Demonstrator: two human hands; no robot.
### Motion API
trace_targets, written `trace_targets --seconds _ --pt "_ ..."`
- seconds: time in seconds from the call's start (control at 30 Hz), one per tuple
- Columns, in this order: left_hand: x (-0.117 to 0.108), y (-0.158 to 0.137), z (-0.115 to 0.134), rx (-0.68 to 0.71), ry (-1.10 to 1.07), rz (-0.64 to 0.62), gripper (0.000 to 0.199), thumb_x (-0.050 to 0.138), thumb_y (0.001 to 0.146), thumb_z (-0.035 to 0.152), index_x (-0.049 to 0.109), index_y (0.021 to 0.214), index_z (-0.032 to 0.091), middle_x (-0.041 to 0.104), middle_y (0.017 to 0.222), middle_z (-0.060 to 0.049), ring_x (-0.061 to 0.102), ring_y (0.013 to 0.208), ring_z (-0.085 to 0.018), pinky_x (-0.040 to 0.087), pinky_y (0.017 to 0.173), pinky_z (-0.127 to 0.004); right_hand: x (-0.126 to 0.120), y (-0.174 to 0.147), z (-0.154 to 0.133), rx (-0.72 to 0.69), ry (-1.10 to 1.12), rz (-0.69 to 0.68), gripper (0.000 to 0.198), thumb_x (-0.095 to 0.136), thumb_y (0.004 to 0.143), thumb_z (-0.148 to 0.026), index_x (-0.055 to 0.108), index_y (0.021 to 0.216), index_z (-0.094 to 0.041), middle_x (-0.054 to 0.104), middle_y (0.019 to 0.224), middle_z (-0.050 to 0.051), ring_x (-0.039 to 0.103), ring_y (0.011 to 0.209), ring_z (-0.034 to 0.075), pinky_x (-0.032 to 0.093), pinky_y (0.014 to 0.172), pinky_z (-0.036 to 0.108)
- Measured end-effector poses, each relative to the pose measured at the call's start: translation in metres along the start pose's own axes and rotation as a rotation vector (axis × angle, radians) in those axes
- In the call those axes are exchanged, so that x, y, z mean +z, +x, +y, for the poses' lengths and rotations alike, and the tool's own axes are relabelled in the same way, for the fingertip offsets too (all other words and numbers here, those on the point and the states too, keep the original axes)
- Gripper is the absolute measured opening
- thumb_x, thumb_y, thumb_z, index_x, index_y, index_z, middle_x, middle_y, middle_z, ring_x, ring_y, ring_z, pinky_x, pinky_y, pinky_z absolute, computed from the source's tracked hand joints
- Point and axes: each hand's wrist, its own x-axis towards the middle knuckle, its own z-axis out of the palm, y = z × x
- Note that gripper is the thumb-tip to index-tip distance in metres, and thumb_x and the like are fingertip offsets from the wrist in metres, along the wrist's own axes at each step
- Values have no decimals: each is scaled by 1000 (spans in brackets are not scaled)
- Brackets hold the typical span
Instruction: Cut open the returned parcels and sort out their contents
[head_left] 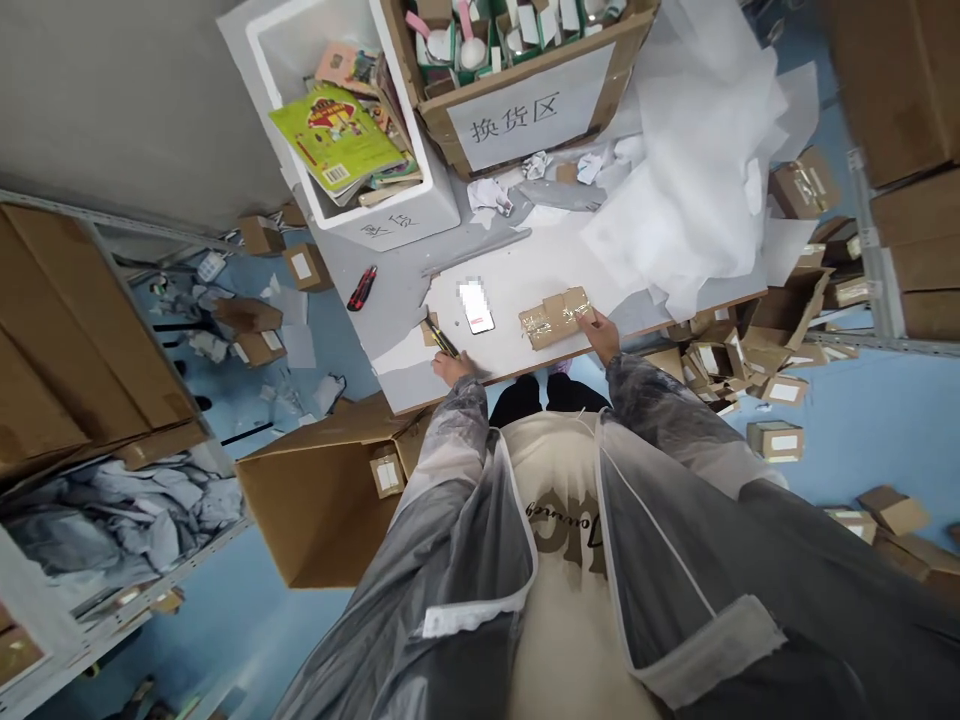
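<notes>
My left hand [452, 369] is closed around a slim black-and-yellow utility knife [441, 334] at the table's front edge. The knife points away from me, over a small brown piece of cardboard [429, 330]. With my right hand [602, 337] I grip the right end of a small brown cardboard package [553, 318], which lies on the white tabletop with clear tape around it. Between the two hands, a bit farther back, a phone [476, 305] lies with its screen lit. A red-and-black utility knife [362, 288] rests at the table's left side.
A white foam box [442, 215] holding booklets [337, 135] stands at the back left. Beside it is a large carton [532, 105] of goods. Crumpled paper and white foam sheeting [675, 190] cover the right rear. An open carton [315, 515] and several small boxes lie on the floor.
</notes>
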Motion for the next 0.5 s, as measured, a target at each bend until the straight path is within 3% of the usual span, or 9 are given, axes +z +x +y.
trace_targets --seconds 0.13,0.23,0.3,0.37,0.5 --pt "-21 8 -25 -262 125 37 35 82 104 32 64 132 20 73 113 -8 73 130 -33 56 114 -48 9 1 6 21 67 24 65 80 109 -60 85 159 -18 96 135 12 87 126 35 70 112 42" --pt "-36 14 -44 -369 158 34 36 81 99 27 66 131 21 72 99 -7 78 113 -37 61 103 -48 17 9 12 4 91 31 65 75 109 -60 84 160 -21 94 146 13 87 129 34 68 118 45" --pt "-40 13 -52 -389 144 13 25 75 103 31 67 126 25 70 92 -4 79 95 -33 65 91 -43 21 15 16 27 92 21 69 74 108 -66 82 161 -24 92 149 12 85 135 36 67 126 49" --pt "-35 8 -52 -339 95 -28 15 66 112 38 68 122 28 69 88 0 76 80 -25 66 80 -35 25 21 20 60 127 -2 74 73 105 -73 79 163 -28 89 156 11 82 145 38 65 133 55" --pt "3 -6 -22 6 36 -285 37 60 124 57 76 139 28 79 90 1 74 66 -18 66 72 -28 31 30 29 8 169 -68 83 68 102 -84 71 168 -34 80 171 9 73 159 42 59 141 67"
